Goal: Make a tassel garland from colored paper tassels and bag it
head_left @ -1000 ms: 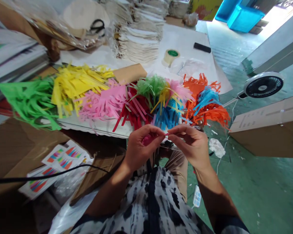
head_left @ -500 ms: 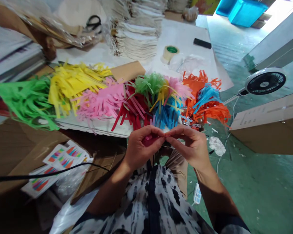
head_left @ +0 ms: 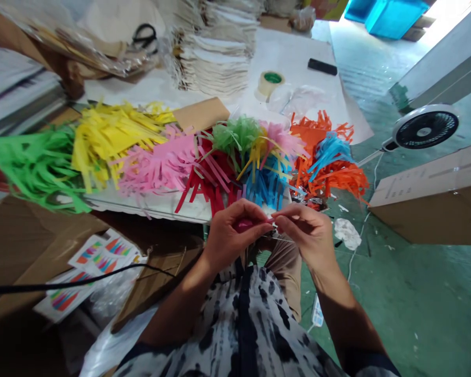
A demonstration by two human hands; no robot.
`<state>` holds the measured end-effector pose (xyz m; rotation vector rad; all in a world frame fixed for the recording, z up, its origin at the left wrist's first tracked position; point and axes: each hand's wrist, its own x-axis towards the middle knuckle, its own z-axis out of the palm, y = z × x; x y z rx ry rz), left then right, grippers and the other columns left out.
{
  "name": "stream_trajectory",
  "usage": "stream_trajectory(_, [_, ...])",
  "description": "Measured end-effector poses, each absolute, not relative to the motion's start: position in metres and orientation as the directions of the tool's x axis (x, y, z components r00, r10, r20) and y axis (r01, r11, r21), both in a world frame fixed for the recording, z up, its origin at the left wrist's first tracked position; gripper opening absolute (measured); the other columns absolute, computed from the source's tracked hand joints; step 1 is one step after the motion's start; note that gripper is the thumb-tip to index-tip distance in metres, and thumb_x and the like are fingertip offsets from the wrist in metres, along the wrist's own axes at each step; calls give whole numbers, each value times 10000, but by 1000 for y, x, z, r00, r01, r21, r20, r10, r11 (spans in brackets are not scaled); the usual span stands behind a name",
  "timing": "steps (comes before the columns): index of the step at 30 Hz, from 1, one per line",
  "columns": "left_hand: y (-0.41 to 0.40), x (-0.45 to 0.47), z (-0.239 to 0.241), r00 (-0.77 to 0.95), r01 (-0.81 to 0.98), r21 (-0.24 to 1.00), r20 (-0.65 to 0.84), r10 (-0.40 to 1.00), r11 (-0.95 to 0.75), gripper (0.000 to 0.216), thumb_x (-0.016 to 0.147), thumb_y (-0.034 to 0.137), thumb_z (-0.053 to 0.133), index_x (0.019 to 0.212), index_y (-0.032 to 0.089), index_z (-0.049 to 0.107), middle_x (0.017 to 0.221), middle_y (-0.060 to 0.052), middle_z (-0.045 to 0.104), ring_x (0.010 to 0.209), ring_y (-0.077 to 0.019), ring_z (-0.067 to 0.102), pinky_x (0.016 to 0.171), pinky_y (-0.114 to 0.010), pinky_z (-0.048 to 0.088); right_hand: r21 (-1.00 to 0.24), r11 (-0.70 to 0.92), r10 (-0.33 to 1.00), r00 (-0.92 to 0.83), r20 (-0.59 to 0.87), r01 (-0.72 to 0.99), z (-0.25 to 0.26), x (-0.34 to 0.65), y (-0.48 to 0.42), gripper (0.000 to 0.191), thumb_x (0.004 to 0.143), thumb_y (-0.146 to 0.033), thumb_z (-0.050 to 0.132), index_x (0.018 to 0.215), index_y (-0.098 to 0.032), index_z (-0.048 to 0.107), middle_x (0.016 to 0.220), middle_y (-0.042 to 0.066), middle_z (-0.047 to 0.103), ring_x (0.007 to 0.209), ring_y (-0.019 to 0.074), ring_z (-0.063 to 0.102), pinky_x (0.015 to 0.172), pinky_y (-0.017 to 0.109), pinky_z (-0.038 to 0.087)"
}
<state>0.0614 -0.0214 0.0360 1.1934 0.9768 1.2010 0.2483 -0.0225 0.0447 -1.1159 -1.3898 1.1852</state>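
Both hands meet in front of the table's near edge. My left hand [head_left: 233,233] is closed on a piece of pink tissue paper [head_left: 244,224], most of it hidden by the fingers. With thumb and forefinger pinched, my right hand [head_left: 310,233] is at the paper's right tip. Just beyond the hands lie fringed paper tassels: blue [head_left: 265,183], dark red [head_left: 215,180], light green [head_left: 237,133], pink [head_left: 167,162] and orange [head_left: 314,136]. Farther left are yellow [head_left: 110,136] and green [head_left: 39,162] fringed sheets.
Behind the tassels are a brown card [head_left: 201,114], a tape roll [head_left: 270,84], black scissors [head_left: 144,35], a black phone [head_left: 322,66] and stacked white bundles [head_left: 215,57]. A fan [head_left: 426,128] and a carton [head_left: 435,209] stand right; an open box [head_left: 160,267] sits lower left.
The fingertips have shifted slightly right, and a bit of pink paper now shows between the two pinches. The whole view has moved a little.
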Motion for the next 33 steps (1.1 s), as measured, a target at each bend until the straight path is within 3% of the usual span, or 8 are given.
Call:
stream_trajectory(6, [-22, 65, 35, 345, -28, 999, -27, 938, 39, 252, 942, 448, 729, 940, 198, 765, 793, -13, 735, 673, -132, 661, 595, -227, 516, -969, 174, 982, -100, 158, 174, 46, 256, -21, 108, 907, -352, 797, 852, -259, 801, 798, 11, 721, 739, 163, 650, 638, 290, 502])
stream_trajectory(11, [-26, 60, 28, 388, 115, 993, -46, 920, 1, 381, 987, 486, 645, 768, 175, 666, 631, 35, 524, 575, -94, 449, 524, -220, 343, -978, 197, 954, 217, 207, 67, 46, 273, -13, 119, 898, -365, 806, 871, -255, 768, 624, -40, 592, 532, 116, 494, 534, 265, 415])
stream_trajectory(18, [-17, 65, 22, 400, 133, 991, -25, 916, -31, 361, 1013, 490, 602, 827, 185, 655, 692, 31, 535, 641, -109, 470, 588, -234, 357, -995, -45, 989, -141, -32, -87, 40, 272, -6, 199, 925, -454, 766, 986, -268, 804, 692, -11, 683, 507, 124, 593, 473, 271, 509])
stream_trajectory(21, [-11, 67, 13, 348, 169, 986, -49, 936, -11, 313, 986, 487, 646, 873, 197, 669, 693, 34, 569, 635, -118, 491, 584, -235, 374, -990, 143, 985, 102, 141, -7, 56, 275, 15, 177, 936, -442, 760, 944, -272, 809, 886, 25, 761, 653, 150, 693, 623, 323, 624])
stream_trajectory(24, [-10, 64, 7, 325, 177, 984, -52, 944, -7, 276, 993, 458, 643, 928, 196, 697, 785, 8, 670, 720, -141, 590, 653, -241, 445, -836, 450, 765, 347, 543, 315, 78, 279, 49, 230, 1021, -461, 634, 1138, -331, 783, 1131, 40, 743, 1025, 232, 741, 940, 457, 635])
stream_trajectory(26, [-10, 60, 6, 342, 190, 982, -49, 938, -18, 273, 1005, 430, 627, 908, 188, 707, 823, -5, 701, 763, -148, 626, 691, -244, 462, -637, 529, 624, 252, 740, 560, 84, 279, 74, 302, 1057, -453, 558, 1286, -358, 730, 1300, 45, 694, 1278, 283, 658, 1098, 529, 548])
stream_trajectory(28, [-10, 56, 7, 348, 219, 975, -39, 937, -41, 271, 1002, 407, 631, 877, 181, 715, 809, -7, 707, 756, -148, 633, 691, -246, 456, -459, 567, 600, 38, 799, 684, 78, 276, 99, 349, 1071, -412, 519, 1372, -349, 683, 1414, 53, 648, 1387, 301, 583, 1163, 549, 480])
stream_trajectory(33, [-8, 50, 12, 313, 271, 958, 5, 950, -94, 238, 996, 366, 641, 875, 182, 730, 831, -6, 742, 781, -150, 661, 720, -250, 464, -285, 653, 683, -383, 622, 702, 34, 264, 141, 419, 1071, -295, 447, 1447, -256, 629, 1417, 113, 680, 1331, 289, 612, 1128, 501, 471])
